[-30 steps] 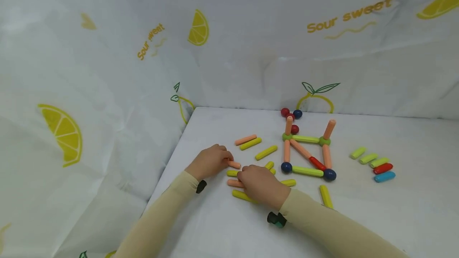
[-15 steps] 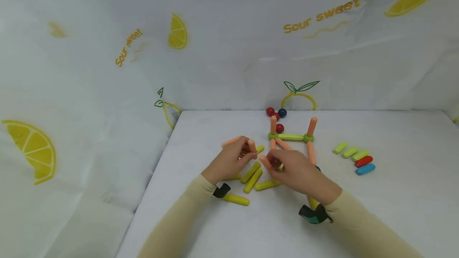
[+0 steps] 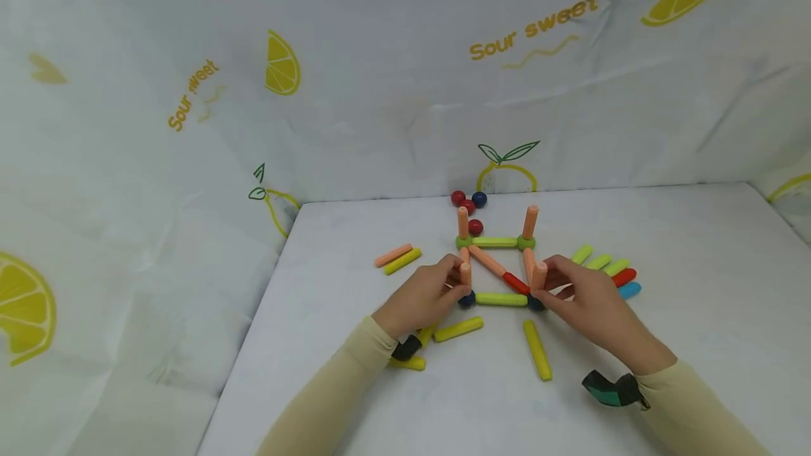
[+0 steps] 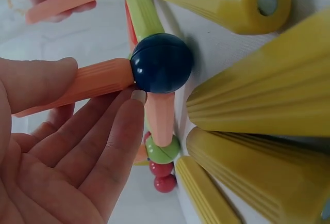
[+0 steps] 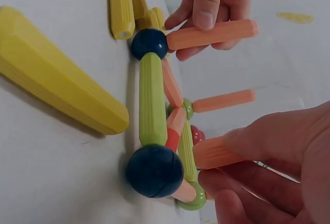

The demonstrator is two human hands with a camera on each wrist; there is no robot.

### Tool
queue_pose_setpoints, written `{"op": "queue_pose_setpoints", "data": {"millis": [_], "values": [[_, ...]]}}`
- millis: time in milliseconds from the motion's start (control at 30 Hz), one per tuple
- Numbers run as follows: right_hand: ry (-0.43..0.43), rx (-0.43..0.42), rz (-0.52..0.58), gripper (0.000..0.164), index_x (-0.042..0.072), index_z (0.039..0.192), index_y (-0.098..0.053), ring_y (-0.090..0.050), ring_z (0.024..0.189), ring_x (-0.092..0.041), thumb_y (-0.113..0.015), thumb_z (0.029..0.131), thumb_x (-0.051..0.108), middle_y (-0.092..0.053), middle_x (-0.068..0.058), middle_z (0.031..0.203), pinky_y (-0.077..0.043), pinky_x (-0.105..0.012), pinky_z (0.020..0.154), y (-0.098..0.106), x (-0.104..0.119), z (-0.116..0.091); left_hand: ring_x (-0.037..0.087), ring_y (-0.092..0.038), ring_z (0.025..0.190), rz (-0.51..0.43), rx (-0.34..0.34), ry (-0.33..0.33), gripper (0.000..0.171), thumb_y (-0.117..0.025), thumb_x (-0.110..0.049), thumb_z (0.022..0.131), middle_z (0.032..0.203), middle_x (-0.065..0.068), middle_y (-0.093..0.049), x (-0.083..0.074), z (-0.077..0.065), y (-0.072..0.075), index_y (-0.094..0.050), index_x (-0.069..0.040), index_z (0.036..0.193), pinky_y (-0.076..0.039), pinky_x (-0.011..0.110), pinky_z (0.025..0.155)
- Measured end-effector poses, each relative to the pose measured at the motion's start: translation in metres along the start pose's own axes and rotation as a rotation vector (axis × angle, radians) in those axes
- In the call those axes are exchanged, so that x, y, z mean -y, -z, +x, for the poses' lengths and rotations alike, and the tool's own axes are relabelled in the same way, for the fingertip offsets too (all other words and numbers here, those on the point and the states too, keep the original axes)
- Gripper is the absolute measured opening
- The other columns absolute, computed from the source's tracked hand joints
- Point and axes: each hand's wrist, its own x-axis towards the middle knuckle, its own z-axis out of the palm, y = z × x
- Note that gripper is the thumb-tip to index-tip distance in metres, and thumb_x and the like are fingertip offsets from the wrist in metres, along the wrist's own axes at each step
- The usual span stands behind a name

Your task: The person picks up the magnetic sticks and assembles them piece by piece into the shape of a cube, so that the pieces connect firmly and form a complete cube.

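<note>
Stick-and-ball frame (image 3: 497, 268) has two far posts (image 3: 531, 222) up, left grip (image 3: 421, 298) pinching a third post (image 3: 465, 276) touching its blue ball (image 4: 162, 63), right grip (image 3: 586, 298) a fourth post (image 3: 538, 276), seemingly unattached.

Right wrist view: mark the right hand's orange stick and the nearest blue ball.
Held orange stick (image 5: 215, 153), right wrist view, exposed side.
Nearest blue ball (image 5: 154, 171), right wrist view, middle of surface.

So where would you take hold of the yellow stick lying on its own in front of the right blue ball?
Probably mid-length, from above, pinching its two long sides: the yellow stick lies flat with bare table along both. Its far end lies near the right blue ball, so that end looks tighter. The right hand is nearest but holds an orange stick.
</note>
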Motion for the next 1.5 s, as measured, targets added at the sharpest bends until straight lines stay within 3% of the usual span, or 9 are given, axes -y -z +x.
{"op": "queue_pose_setpoints", "data": {"millis": [267,500,767,1067,1267,1500], "values": [[-0.005,0.013,0.018,0.028,0.011,0.115,-0.069,-0.078,0.101,-0.029,-0.085,0.093,0.011,-0.079,-0.007,0.11,-0.066,-0.046,0.083,-0.004,-0.008,-0.002,0.004,-0.073,0.113,0.077,-0.004,-0.01,0.014,-0.068,-0.024,0.108,0.116,-0.004,-0.076,0.0,-0.002,-0.002,-0.059,-0.017,0.117,-0.058,0.019,0.096],[0.022,0.006,0.029,0.026,0.013,0.101,-0.067,-0.078,0.101,-0.031,-0.087,0.088,0.002,-0.079,-0.007,0.104,-0.067,-0.044,0.081,-0.013,-0.015,-0.001,0.005,-0.074,0.113,0.119,-0.009,-0.014,0.012,-0.067,-0.023,0.109,0.117,-0.003,-0.077,-0.002,-0.003,-0.002,-0.061,-0.017,0.118,-0.058,0.018,0.097],[0.001,-0.01,-0.001,0.027,0.008,0.109,-0.07,-0.078,0.103,-0.035,-0.087,0.089,0.003,-0.08,-0.013,0.108,-0.067,-0.046,0.081,-0.019,-0.015,0.002,0.006,-0.074,0.113,0.09,-0.021,0.0,0.014,-0.073,-0.018,0.105,0.117,-0.002,-0.076,0.001,-0.004,-0.002,-0.062,-0.015,0.113,-0.058,0.019,0.097],[-0.01,0.005,0.001,0.032,0.002,0.118,-0.073,-0.077,0.103,-0.035,-0.087,0.09,0.004,-0.079,-0.015,0.109,-0.067,-0.045,0.081,-0.024,-0.017,0.002,0.007,-0.075,0.11,0.09,0.004,0.062,0.019,-0.073,-0.015,0.105,0.119,-0.001,-0.076,0.007,-0.004,-0.005,-0.066,-0.013,0.122,-0.058,0.016,0.094],[-0.007,-0.001,0.02,0.029,0.005,0.115,-0.073,-0.076,0.107,-0.035,-0.086,0.09,0.004,-0.079,-0.014,0.112,-0.066,-0.045,0.083,-0.025,-0.017,0.003,0.007,-0.076,0.109,0.077,-0.024,0.063,0.011,-0.071,-0.013,0.106,0.117,-0.001,-0.075,0.006,-0.003,-0.006,-0.066,-0.013,0.116,-0.058,0.015,0.093],[0.025,-0.019,0.04,0.022,0.011,0.104,-0.071,-0.076,0.107,-0.034,-0.086,0.09,0.002,-0.08,-0.013,0.112,-0.067,-0.042,0.082,-0.023,-0.019,0.003,0.007,-0.075,0.109,0.078,-0.025,0.091,0.019,-0.073,-0.014,0.104,0.118,0.0,-0.076,0.004,-0.002,-0.009,-0.067,-0.013,0.122,-0.058,0.015,0.092]]}}
